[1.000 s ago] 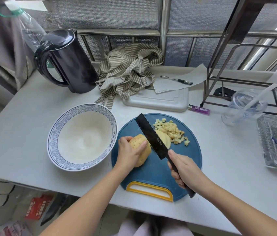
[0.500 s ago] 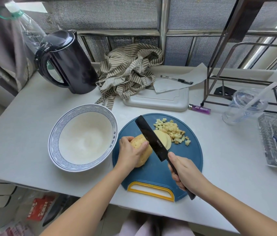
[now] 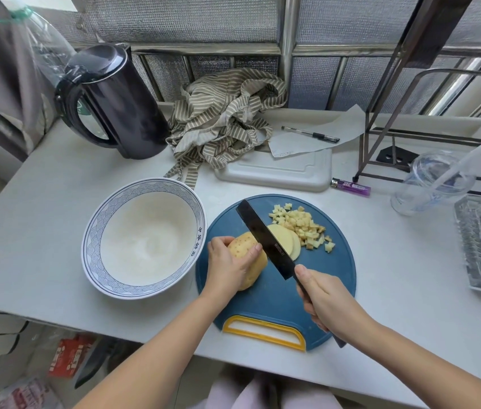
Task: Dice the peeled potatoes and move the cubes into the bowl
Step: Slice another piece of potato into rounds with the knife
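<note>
White desk (image 3: 56, 202), seen from the near edge.

Black kettle (image 3: 121, 104) at far left corner, handle to the left. Striped cloth (image 3: 221, 119) heaped just beside it at the far edge, trailing onto a white board (image 3: 277, 172).

Blue-rimmed bowl (image 3: 144, 240) left of centre, no potato in it. Its rim sits just beside the round blue cutting board (image 3: 330, 278); yellow handle of that board points at the near edge.

Left hand (image 3: 227, 267) on the board's left side, fingers curled over the top of the potato (image 3: 243, 242), thumb on its far side, holding it down. Right hand (image 3: 324, 299) at the board's near right, fingers wrapped tight round the handle of the knife (image 3: 262, 237). Black blade runs slantwise, close by the potato's cut end. Cannot tell whether the edge meets the board.

Two round slices (image 3: 285, 240) lie flat just right of the blade, overlapping. Heap of cubes (image 3: 304, 228) beyond them, on the board's far right part.

Purple lighter (image 3: 351, 187) just past the board's far edge. Pen (image 3: 310, 134) on paper near the far edge.
</note>
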Demonstrator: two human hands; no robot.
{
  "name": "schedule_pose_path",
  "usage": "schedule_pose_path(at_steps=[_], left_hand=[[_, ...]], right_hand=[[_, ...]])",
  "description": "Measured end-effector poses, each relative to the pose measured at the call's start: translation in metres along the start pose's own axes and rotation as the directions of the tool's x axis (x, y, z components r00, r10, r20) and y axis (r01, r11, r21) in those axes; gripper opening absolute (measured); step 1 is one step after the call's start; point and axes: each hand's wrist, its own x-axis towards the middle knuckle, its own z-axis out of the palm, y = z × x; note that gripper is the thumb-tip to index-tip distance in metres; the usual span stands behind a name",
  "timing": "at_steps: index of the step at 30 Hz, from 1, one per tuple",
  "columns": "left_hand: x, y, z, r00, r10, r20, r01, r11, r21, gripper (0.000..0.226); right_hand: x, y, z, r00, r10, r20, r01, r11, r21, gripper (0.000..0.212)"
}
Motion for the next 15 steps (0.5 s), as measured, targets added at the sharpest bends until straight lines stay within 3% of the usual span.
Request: schedule_pose_path(at_steps=[8, 15], left_hand=[[-0.0038, 0.0018, 0.0016, 1.000, 0.013, -0.017, -0.012, 1.000, 0.012, 0.057], [-0.0049, 0.0029, 0.0016, 0.999, 0.032, -0.016, -0.032, 0.999, 0.032, 0.054]], right_hand=[[0.0010, 0.0043, 0.0030, 1.000, 0.021, 0.005, -0.020, 0.999, -0.030, 0.050], [0.0045, -0.0037, 0.0011, 0.994, 0.077, 0.079, -0.082, 0.995, 0.056, 0.048]])
